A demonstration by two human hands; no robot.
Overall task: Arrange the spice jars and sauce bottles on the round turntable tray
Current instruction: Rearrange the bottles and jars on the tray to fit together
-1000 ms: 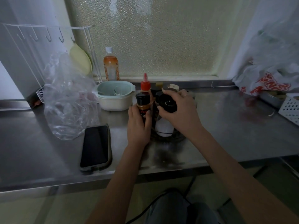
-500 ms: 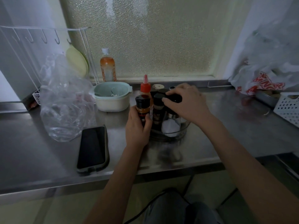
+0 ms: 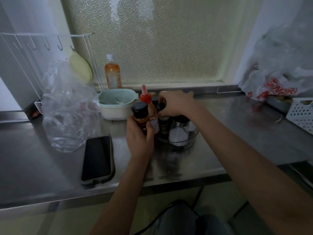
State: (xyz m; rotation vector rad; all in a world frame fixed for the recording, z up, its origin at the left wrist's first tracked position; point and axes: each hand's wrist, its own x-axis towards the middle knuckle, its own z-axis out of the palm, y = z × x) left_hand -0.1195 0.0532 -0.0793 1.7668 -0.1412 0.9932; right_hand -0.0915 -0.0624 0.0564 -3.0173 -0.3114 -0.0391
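On the steel worktop (image 3: 237,129) sits the round turntable tray (image 3: 192,139), crowded with jars. Her left hand (image 3: 138,139) has its grip clenched around an orange spice jar (image 3: 140,116) at the tray's left edge; the right hand (image 3: 176,103) pinches a dark-capped bottle (image 3: 163,122) inside.

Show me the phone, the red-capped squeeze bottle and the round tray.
phone (image 3: 96,158), head view, middle of its dark screen.
red-capped squeeze bottle (image 3: 145,97), head view, on its red cap.
round tray (image 3: 192,139), head view, its clear front-right rim.
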